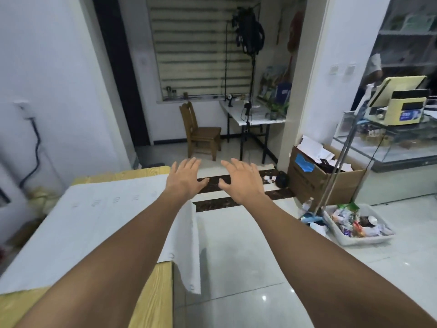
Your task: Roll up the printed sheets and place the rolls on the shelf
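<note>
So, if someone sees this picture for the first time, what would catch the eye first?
First the left hand and right hand, stretched forward in the centre, open and holding nothing. Next, the big white printed sheet lying unrolled on the wooden table at the left, one edge hanging over the side.

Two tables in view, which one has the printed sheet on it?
The yellow wood-grain table at near left; the printed sheet drapes over its right edge. The far white table carries a potted plant.
</note>
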`<state>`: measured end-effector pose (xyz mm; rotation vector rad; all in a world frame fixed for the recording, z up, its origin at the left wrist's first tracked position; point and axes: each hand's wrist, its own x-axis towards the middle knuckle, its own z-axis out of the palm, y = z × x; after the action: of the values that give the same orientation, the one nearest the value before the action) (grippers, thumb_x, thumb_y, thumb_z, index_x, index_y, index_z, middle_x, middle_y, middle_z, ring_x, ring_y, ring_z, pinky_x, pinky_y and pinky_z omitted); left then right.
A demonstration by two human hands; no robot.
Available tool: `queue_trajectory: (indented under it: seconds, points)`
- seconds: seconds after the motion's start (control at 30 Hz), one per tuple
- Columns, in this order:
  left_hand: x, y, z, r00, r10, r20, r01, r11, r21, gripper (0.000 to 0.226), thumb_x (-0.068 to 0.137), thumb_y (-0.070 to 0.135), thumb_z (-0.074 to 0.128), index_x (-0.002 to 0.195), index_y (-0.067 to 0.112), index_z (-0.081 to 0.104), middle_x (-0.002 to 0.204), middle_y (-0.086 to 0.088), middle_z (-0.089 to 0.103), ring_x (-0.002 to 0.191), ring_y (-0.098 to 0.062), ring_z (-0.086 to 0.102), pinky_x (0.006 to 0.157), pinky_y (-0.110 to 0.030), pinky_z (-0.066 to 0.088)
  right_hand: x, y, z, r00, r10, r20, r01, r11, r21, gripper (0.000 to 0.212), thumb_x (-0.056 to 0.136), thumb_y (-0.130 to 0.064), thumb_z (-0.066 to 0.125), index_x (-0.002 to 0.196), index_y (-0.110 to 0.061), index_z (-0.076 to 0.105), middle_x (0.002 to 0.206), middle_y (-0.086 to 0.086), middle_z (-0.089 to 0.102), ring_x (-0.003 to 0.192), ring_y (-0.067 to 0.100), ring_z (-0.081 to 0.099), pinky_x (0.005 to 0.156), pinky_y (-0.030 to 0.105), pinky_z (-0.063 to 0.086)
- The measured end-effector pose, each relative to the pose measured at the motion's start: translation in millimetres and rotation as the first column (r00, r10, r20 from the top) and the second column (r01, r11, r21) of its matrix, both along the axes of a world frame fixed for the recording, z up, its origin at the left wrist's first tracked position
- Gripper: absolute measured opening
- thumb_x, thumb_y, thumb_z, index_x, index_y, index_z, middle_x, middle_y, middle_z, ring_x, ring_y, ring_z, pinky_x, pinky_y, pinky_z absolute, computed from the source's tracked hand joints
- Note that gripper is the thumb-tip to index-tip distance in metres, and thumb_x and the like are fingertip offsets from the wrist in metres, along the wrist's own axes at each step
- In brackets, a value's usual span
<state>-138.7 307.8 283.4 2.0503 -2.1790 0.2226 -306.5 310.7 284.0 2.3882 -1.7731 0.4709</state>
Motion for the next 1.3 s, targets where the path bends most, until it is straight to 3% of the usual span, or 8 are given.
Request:
queue_trajectory:
  seconds: [0.5, 0.77, 1.3]
  points:
    - [-28, -37, -21, 0.961, 0.277, -0.010, -0.276, 0.959, 0.061, 0.065, 0.094, 0.051, 0.031, 0.146, 0.020, 0.008, 0.155, 0.001, 0.008, 0.141, -0.020, 0.005, 0.114, -0.040, 0.002, -24, -76, -8, 0.960, 0.272, 0.072, -0.275, 0.960, 0.044, 0.058, 0.093, -0.047, 0.042, 0.146, -0.029, 0.024, 0.152, 0.003, 0.028, 0.139, 0.023, 0.025, 0.115, 0.044, 0.014]
    - [-14, -108, -54, 0.937, 0.348, -0.008, -0.348, 0.937, 0.025, 0.064, 0.094, 0.052, 0.027, 0.146, 0.021, 0.008, 0.155, 0.001, 0.005, 0.141, -0.021, 0.003, 0.113, -0.041, -0.001, -16, -146, -33, 0.949, 0.300, 0.096, -0.308, 0.948, 0.085, 0.058, 0.093, -0.047, 0.042, 0.146, -0.030, 0.024, 0.153, 0.002, 0.027, 0.140, 0.022, 0.024, 0.116, 0.045, 0.010]
    - [56, -239, -68, 0.863, 0.502, -0.055, -0.497, 0.864, 0.081, 0.063, 0.095, 0.050, 0.028, 0.146, 0.019, 0.008, 0.155, 0.000, 0.005, 0.141, -0.021, 0.002, 0.114, -0.040, 0.000, 84, -301, -36, 0.877, 0.476, 0.055, -0.479, 0.875, 0.072, 0.059, 0.092, -0.048, 0.043, 0.146, -0.029, 0.026, 0.152, 0.001, 0.029, 0.137, 0.022, 0.030, 0.112, 0.043, 0.015]
